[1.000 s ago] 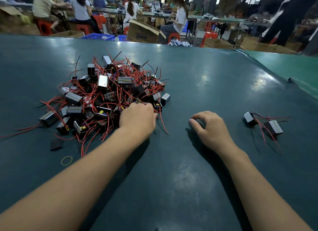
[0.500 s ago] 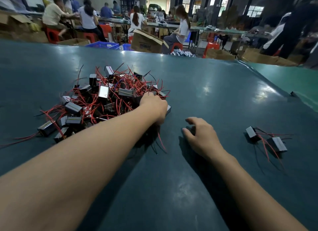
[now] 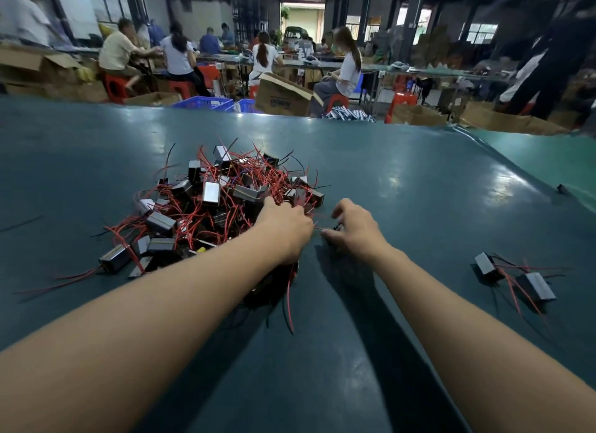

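A heap of small black boxes with red and black wires (image 3: 213,203) lies on the dark green table (image 3: 403,181), left of centre. My left hand (image 3: 285,231) is at the heap's right edge, its fingers curled down into the red wires there. Just to its right, my right hand (image 3: 356,231) has thumb and fingers curled round a small black box (image 3: 337,228). A thin red wire (image 3: 319,228) runs between the two hands. Most fingertips are hidden behind the backs of the hands.
Two separate wired boxes (image 3: 485,264) (image 3: 537,285) lie at the right of the table. A small dark piece (image 3: 562,188) sits by the seam to a lighter green table (image 3: 548,155). Beyond the far edge are cardboard boxes (image 3: 283,97), blue crates and seated people.
Both hands have moved forward to the heap's right edge. My right hand left its spot on the bare table and came in beside the left. The view has tilted upward.
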A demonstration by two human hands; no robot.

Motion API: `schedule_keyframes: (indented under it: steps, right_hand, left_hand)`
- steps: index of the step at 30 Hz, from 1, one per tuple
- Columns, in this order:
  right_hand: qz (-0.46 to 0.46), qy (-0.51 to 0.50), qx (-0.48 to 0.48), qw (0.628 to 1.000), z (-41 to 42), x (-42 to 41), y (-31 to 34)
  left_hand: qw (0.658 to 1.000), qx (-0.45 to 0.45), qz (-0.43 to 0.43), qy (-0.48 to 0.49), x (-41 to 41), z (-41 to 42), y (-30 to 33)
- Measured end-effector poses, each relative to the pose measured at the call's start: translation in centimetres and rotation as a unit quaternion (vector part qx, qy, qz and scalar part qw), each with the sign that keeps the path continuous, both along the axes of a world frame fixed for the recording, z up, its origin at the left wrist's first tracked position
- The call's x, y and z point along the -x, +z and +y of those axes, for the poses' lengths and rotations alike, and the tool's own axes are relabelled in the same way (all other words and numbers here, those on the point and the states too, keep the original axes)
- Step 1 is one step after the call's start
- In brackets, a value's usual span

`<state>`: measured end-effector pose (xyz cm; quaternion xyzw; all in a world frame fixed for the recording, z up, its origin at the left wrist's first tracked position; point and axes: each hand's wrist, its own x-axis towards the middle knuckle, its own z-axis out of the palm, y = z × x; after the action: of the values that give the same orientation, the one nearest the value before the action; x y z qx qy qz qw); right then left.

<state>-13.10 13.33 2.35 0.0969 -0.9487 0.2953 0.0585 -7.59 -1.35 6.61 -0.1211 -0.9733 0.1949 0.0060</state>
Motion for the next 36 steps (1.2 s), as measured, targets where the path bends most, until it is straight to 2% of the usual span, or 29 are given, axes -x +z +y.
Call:
schedule_keyframes:
  steps: [1,3,4,5,7,10,12,15,16,18,21,23,26,30,36]
  right_hand:
    - [-0.036,-0.022,0.128,0.991,0.5,-0.6,0.6]
    - [-0.097,-0.03,0.388,0.916,1.9,-2.1,1.7]
    - [-0.114,-0.022,0.466,0.877,3.0,-3.0,2.1]
    - [-0.123,-0.007,0.496,0.859,4.1,-4.0,2.4]
    - [-0.123,0.028,0.508,0.852,6.0,-6.0,2.3]
    - [-0.132,-0.006,0.525,0.841,7.4,-8.5,0.9]
    - [-0.119,-0.051,0.482,0.867,7.3,-9.3,-0.5]
    - [-0.055,-0.072,0.378,0.921,6.6,-9.3,-2.1]
    - [-0.027,-0.068,0.333,0.94,6.3,-9.1,-2.2]
    - [0.012,-0.059,0.222,0.973,5.8,-8.4,-2.1]
    - [0.028,-0.058,0.105,0.992,4.9,-7.1,-0.9]
    - [0.055,-0.039,0.07,0.995,4.1,-6.5,0.3]
    - [0.079,0.074,0.017,0.994,1.3,-6.7,1.0]
    - [-0.06,0.131,-0.079,0.986,-3.3,-6.5,-0.2]
    - [-0.088,0.094,-0.047,0.991,-3.7,-4.0,2.1]
  left_hand:
    - [1.0,0.008,0.006,0.006,-0.1,0.3,-0.4]
    - [0.997,-0.055,0.054,0.012,0.0,0.4,-0.5]
    - [0.987,-0.13,0.091,0.02,-0.1,0.2,-0.2]
    - [0.968,-0.215,0.127,0.029,0.0,-0.1,0.5]
    - [0.92,-0.351,0.167,0.043,-0.1,-0.7,2.3]
    - [0.828,-0.516,0.221,0.013,-1.2,-0.3,5.0]
    - [0.771,-0.554,0.312,-0.035,-2.6,0.6,6.3]
    - [0.734,-0.533,0.399,-0.134,-5.1,2.0,6.7]
    - [0.735,-0.517,0.405,-0.168,-5.9,2.4,6.1]
    - [0.758,-0.471,0.395,-0.217,-7.4,3.1,3.9]
    - [0.802,-0.406,0.347,-0.267,-9.7,3.9,-0.9]
    - [0.815,-0.391,0.35,-0.247,-10.9,3.5,-3.4]
    - [0.802,-0.42,0.391,-0.165,-11.3,2.0,-4.3]
    - [0.819,-0.419,0.375,-0.111,-11.6,0.6,-4.1]
    - [0.86,-0.383,0.31,-0.128,-13.4,-1.9,-5.1]
